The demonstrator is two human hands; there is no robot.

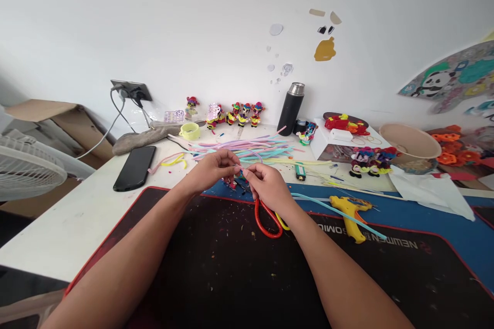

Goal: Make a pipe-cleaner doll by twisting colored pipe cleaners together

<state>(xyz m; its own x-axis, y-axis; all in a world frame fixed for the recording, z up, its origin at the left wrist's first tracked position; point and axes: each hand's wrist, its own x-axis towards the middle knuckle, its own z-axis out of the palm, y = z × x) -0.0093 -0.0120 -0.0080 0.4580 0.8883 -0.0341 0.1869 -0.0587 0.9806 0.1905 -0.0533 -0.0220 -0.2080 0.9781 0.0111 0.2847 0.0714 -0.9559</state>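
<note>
My left hand [215,168] and my right hand [269,184] meet above the back edge of the black mat, fingertips almost touching. Both pinch a thin, pale pink-lilac pipe cleaner [240,167], mostly covered by the fingers. Under my right hand show the red handle loop [270,235] and a bit of yellow of what look like scissors; whether that hand holds them or they lie on the mat, I cannot tell. Small dark and coloured bits lie behind the fingers, partly hidden. Beyond my hands spreads a pile of pastel pipe cleaners [247,146].
A yellow glue gun [351,216] lies on the mat [231,277] at right, a light-blue pipe cleaner across it. At left are a black phone [135,168] and a fan [31,169]. Behind stand a black flask [292,110], several small figures [245,114] and a white box [347,141].
</note>
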